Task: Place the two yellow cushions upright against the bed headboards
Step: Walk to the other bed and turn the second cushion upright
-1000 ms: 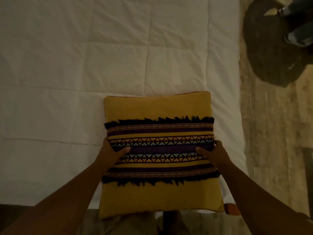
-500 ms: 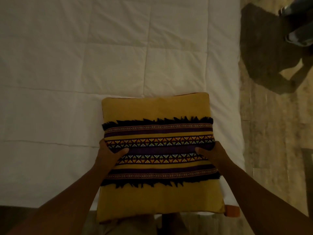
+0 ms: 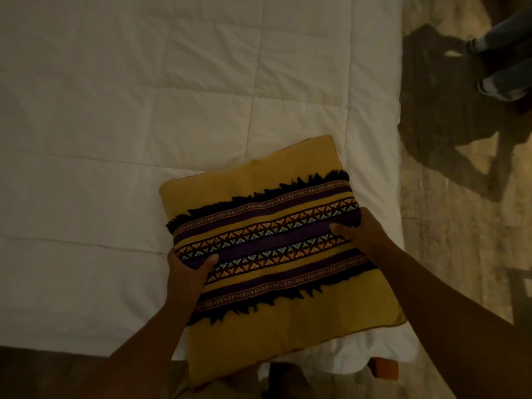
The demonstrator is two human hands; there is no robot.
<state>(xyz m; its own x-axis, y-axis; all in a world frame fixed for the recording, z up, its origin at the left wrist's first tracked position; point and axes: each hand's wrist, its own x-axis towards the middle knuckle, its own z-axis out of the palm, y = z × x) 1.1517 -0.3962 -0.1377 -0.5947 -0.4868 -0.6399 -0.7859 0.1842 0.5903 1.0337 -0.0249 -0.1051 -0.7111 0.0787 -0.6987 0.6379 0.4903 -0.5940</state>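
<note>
White bed [image 3: 144,96] below; cushion [image 3: 259,168] gripped at both side edges, left hand [image 3: 187,272] nearer, right hand [image 3: 362,234] farther, band slanting; headboard unseen.

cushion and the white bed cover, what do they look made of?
Yellow cushion: looks like matte woven fabric over soft fill; it has a stitched geometric band and dark fringe, and dents under the left hand and right hand.
White bed cover: probably a cotton-like quilted duvet, matte, with stitched squares and fine creases.
</note>
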